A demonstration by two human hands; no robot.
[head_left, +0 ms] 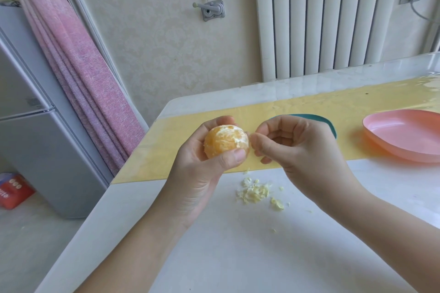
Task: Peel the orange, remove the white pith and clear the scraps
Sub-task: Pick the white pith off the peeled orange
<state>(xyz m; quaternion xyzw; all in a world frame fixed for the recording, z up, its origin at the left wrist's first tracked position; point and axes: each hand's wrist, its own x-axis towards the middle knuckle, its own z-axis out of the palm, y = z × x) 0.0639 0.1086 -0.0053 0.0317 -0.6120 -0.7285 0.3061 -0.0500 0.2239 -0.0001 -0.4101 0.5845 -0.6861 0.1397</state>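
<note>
My left hand (202,169) holds the peeled orange (225,141) above the table, fingers behind it and thumb across its front. White pith patches still show on the fruit. My right hand (292,147) is just right of the orange, its thumb and fingertips pinched together at the fruit's right side; a pith bit between them is too small to make out. A small heap of pale pith scraps (256,192) lies on the white table (238,257) below the hands.
A pink plate (404,135) sits at the right on the yellow mat (309,107). A teal dish (316,118) is mostly hidden behind my right hand. The table's left edge drops to the floor, where a grey fridge (35,126) stands.
</note>
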